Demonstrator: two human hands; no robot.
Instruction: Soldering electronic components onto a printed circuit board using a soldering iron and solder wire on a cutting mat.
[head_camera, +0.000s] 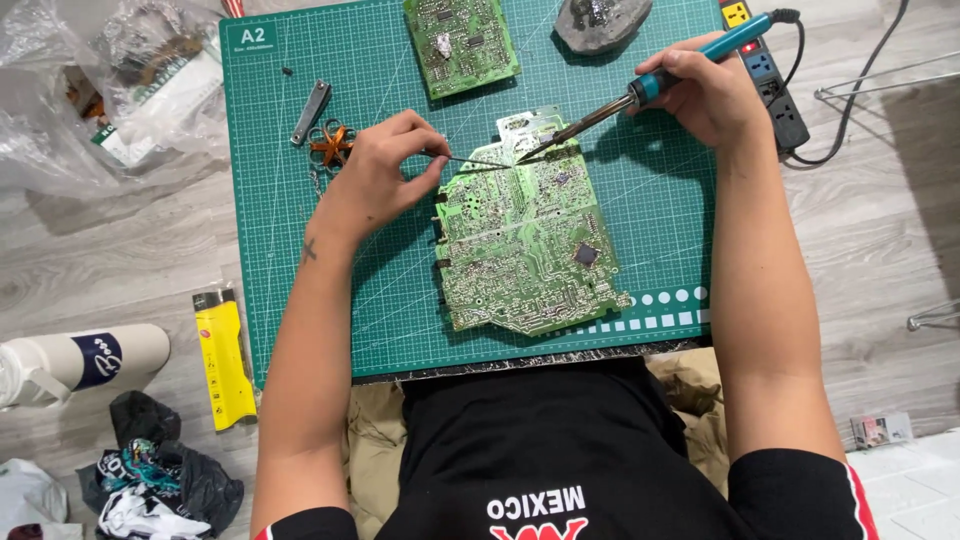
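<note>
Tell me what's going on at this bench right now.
A person sits over a green cutting mat doing soldering work on a large green circuit board. The right hand holds a blue-handled soldering iron, its tip down near the board's upper edge. The left hand pinches a thin wire and feeds it toward that same spot. A second, smaller circuit board lies farther up the mat, and a power strip sits off the mat's right edge.

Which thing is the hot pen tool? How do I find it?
Find the big green cutting mat on the floor, then the large green circuit board in its middle. The soldering iron is in the right hand, slanting down so its tip meets the board's top edge. Only it has a teal handle and a black cord.
</note>
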